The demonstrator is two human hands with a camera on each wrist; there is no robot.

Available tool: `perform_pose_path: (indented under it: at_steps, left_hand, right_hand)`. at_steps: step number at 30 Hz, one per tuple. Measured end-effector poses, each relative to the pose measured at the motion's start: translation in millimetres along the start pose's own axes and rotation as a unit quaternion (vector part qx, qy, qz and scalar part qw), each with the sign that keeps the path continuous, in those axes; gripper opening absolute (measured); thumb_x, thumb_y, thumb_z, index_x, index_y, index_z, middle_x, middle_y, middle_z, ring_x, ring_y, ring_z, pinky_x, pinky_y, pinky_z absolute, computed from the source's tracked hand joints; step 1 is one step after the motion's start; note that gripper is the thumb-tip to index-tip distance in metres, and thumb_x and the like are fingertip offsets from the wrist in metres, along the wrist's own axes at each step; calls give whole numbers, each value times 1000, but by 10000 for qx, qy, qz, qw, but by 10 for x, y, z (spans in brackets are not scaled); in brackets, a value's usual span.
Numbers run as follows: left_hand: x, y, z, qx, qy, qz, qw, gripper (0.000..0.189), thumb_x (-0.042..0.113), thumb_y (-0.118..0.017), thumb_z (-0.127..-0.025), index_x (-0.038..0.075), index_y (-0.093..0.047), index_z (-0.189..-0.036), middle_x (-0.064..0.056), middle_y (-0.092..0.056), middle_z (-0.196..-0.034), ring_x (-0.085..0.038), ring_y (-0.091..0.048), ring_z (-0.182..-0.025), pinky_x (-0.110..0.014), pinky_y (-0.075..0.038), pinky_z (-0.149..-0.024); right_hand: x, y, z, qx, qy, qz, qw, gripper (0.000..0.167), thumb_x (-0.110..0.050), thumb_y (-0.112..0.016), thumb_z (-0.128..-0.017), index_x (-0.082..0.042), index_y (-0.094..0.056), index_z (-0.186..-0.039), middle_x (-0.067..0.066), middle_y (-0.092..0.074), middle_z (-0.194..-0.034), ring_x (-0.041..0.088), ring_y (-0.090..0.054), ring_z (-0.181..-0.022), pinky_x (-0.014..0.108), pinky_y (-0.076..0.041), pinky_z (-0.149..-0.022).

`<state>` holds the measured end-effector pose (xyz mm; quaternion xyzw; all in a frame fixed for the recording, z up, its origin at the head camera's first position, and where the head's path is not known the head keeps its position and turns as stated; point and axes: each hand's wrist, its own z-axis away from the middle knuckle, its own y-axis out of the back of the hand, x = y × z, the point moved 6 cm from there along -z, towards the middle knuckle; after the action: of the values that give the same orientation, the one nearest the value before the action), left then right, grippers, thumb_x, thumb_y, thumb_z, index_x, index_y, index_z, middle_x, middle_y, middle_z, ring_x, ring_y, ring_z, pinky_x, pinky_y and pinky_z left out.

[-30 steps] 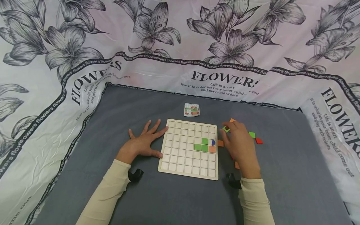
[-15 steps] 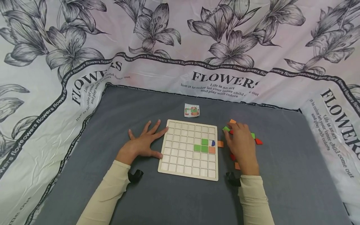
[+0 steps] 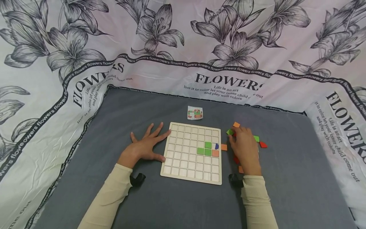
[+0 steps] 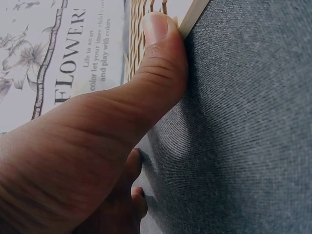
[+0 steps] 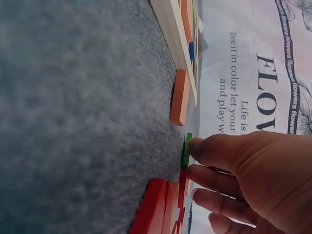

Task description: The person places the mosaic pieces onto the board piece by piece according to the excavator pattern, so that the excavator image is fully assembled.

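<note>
My left hand [image 3: 145, 147] lies spread at the left side of a pale wooden grid board [image 3: 183, 163], its thumb and index fingertip at the edge. In the left wrist view the thumb [image 4: 163, 63] presses on the board's corner. My right hand [image 3: 245, 149] reaches over loose coloured tiles on the cloth, right of the board. In the right wrist view its thumb touches a green tile [image 5: 186, 151], and the index fingertip is at a red tile [image 5: 183, 187]. Set in the grid are green tiles [image 3: 208, 145], an orange tile [image 3: 215, 153] and a blue curved piece [image 3: 216, 146].
An orange tile [image 3: 224, 147] lies against the board's right edge. Beyond the board is a small card [image 3: 195, 113] with a coloured grid pattern. More tiles surround the right hand, including a red tile [image 3: 263, 144] to its right. Flower-printed fabric [image 3: 228, 73] borders the grey cloth [image 3: 183, 206].
My right hand has shifted slightly among the tiles, and a red tile by its fingertips has come into view. The left hand stays at the board's edge.
</note>
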<state>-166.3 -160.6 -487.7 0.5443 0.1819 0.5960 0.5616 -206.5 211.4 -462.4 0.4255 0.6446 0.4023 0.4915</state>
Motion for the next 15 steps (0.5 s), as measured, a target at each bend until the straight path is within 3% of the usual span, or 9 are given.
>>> perform_pose_path:
  at_steps: [7,15]
  left_hand:
    - [12,11,-15,21,1,11,10000,115,64,-85,-80,41,-18,-170,4,7,-179,-36,13,-163,-94,12,-101]
    - [6,0,0,-29,38,-49,10000,115,64,-84,-80,41,-17,-170,4,8,-179,-36,14,-163,-94,11,-102]
  right_hand:
    - [19,3,-59,-124,-10,-71,9999,30,-5,-79,-94,3,-75,-123,25,-68,-108,45,-61,-101,59,-57,-74]
    - [36,-31,-119,-598,-141,-117,9980,32,-8,-75,-96,7,-73,-125,28,-67,-117,47,-58,-108,58,-57,-81]
